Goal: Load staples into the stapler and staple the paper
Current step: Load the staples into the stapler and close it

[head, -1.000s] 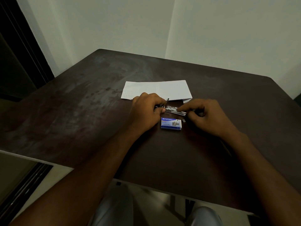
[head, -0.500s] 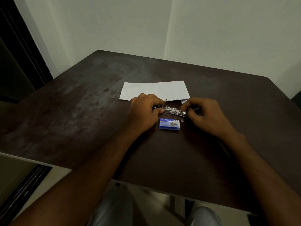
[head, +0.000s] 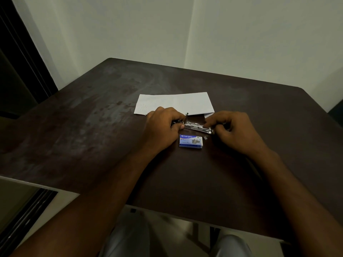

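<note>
A small metal stapler (head: 197, 126) lies opened out flat on the dark table, its shiny staple channel facing up. My left hand (head: 163, 127) grips its left end. My right hand (head: 235, 132) pinches its right end between thumb and fingers. Whether a staple strip is in my fingers is hidden. A blue staple box (head: 190, 143) rests just in front of the stapler, with a tiny staple piece (head: 205, 138) to its right. Folded white paper (head: 174, 105) lies behind my hands.
The dark brown table (head: 92, 130) has a worn, stained patch on its left half. Its near edge runs above my knees. Pale walls meet in a corner behind the table, and a dark door frame stands at the far left.
Both hands stay on the stapler with only slight finger shifts at its right end. The box and paper have not moved.
</note>
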